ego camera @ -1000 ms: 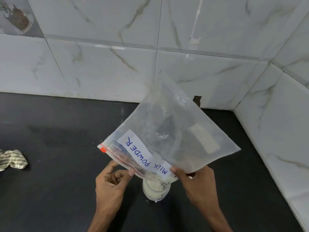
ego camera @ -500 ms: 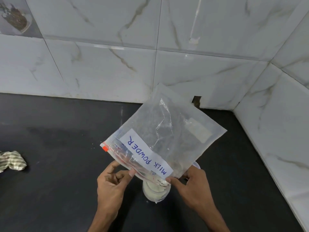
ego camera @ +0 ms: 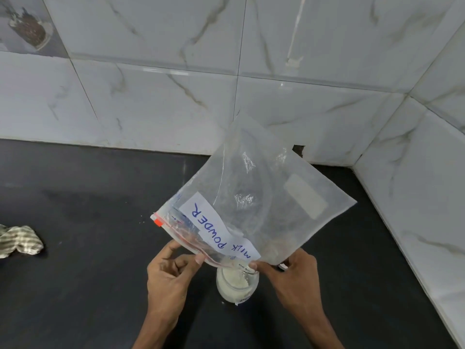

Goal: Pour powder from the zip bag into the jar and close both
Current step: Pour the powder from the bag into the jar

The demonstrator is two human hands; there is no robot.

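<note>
Against the tiled wall [ego camera: 151, 96] and over the black counter [ego camera: 88, 273], the bag [ego camera: 264, 197] has opened out since half a second ago. Its far corner now stands a little higher toward 12 o'clock and its side corner reaches further toward 3 o'clock, while the hands and jar have hardly shifted. The bag is held upside down and tilted, with its zip edge running from 10 o'clock down to 5 o'clock and its low end right over the jar's mouth. The left hand [ego camera: 168, 275] pinches the zip edge between thumb and forefinger at the bag's 7 o'clock. The right hand [ego camera: 292, 278] pinches the low corner at the bag's 5 o'clock. The hands are apart, and the jar [ego camera: 236, 285] stands on the counter between them, at 3 o'clock of the left and 9 o'clock of the right. The bag is clear, crinkled plastic and looks nearly empty. The open jar holds white powder [ego camera: 232, 277]. A checked cloth [ego camera: 20, 241] lies at the counter's 9 o'clock edge, well apart. A white label [ego camera: 214, 230] reads MILK POWDER upside down, and a red tab [ego camera: 158, 222] marks the zip's 10 o'clock end.
</note>
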